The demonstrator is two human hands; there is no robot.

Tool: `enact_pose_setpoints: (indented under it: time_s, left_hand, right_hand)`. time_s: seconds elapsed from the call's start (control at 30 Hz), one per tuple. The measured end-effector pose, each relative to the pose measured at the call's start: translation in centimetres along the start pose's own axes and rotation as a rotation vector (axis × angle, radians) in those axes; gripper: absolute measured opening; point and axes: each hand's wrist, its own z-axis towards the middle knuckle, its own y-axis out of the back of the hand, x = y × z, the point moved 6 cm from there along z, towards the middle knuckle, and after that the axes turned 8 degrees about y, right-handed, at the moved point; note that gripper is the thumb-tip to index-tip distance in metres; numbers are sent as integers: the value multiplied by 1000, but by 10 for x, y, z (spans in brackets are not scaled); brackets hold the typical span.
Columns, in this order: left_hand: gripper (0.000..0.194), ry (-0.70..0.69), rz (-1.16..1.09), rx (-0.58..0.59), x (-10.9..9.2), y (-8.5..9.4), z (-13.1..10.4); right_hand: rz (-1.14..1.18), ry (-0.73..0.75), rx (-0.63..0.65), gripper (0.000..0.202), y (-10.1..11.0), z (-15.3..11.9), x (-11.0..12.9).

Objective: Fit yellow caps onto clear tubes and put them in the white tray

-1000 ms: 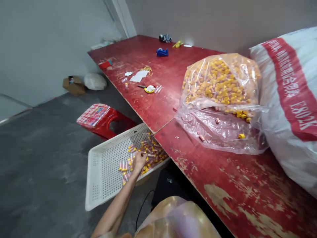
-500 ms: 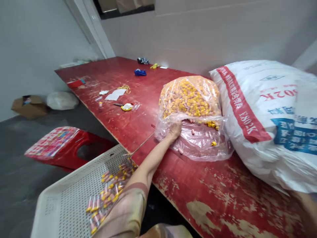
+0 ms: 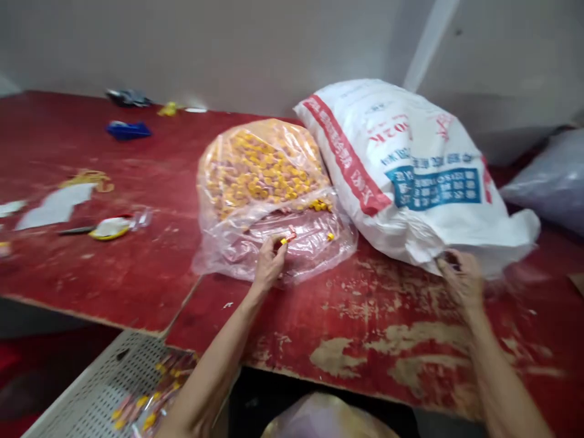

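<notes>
Head view: and the left hand [image 3: 270, 263] has shifted along the clear bag [image 3: 274, 173], now pinching a yellow-ended piece [image 3: 285, 241] over its near flap! Right of the bag, the right hand [image 3: 463, 283] has reached the white sack [image 3: 424, 146], fingers curled at its lower edge, seemingly gripping it. The perforated tray [image 3: 98, 389] sits below, nearer and left of the bag.

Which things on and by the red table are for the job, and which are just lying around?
Seem to be for the job:
- small yellow-and-pink piece, in the left hand
- clear bag
- white sack, right hand at its edge
- basket

Probably just lying about:
- blue thing
- white paper
- yellow loops
</notes>
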Motion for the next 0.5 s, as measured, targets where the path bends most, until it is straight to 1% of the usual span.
enact_pose_setpoints:
  time_s: [0.03,0.07,0.1,0.17,0.23,0.27,0.33,0.4,0.5]
  left_hand:
    - [27,36,-139,105,-4,-11,-16]
    - [28,64,-240,219,-10,-23,-33]
    - [28,70,-309,329,-20,-35,-51]
    - [25,9,-370,496,-46,-55,-86]
    - [23,-97,-357,603,-70,-71,-113]
    - [23,-145,-337,636,-79,-77,-123]
    - [25,-206,-299,659,-88,-83,-134]
    - [27,-213,-290,641,-87,-82,-139]
    - [27,-143,-339,590,-78,-75,-141]
  right_hand:
    - [37,-19,5,34,1,-12,2]
    - [100,-22,35,33,0,-25,8]
    - [177,-6,90,31,-3,-36,20]
    - [312,83,240,26,-12,-56,53]
    - [405,208,367,25,-19,-69,87]
    - [437,257,401,26,-21,-74,100]
    - [489,308,438,28,-26,-78,117]
    - [517,319,459,27,-31,-79,126]
    - [458,301,455,26,-38,-80,128]
